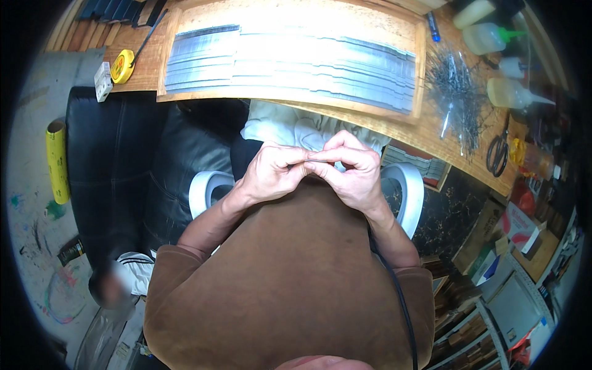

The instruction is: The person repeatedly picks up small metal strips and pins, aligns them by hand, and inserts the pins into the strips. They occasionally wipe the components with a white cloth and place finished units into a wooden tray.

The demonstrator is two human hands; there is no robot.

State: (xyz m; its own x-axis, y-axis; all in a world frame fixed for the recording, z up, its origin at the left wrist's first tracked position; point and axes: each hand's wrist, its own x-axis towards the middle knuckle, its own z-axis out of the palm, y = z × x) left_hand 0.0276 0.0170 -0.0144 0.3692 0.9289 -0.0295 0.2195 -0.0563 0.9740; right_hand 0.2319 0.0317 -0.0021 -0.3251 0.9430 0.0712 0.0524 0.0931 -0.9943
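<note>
My left hand (275, 171) and my right hand (351, 168) meet in front of my chest, fingertips pinched together. Between them shows a thin, dark edge of something small; the fingers cover most of it, and I cannot make out its kind. Both hands are closed and held above my lap, short of the table. Beyond them, a shallow wooden tray (422, 68) sits on the table, holding overlapping rows of thin grey, shiny strips (203, 61). A heap of thin, dark wire-like pieces (455, 92) lies to the right of the tray.
Black-handled scissors (497, 154) and squeeze bottles (512, 94) are at the table's right. A yellow tape measure (123, 66) and small white box (103, 81) lie left. White chair arms (407, 197) flank me; a black sofa (117, 148) stands left. Another person (132, 271) is at lower left.
</note>
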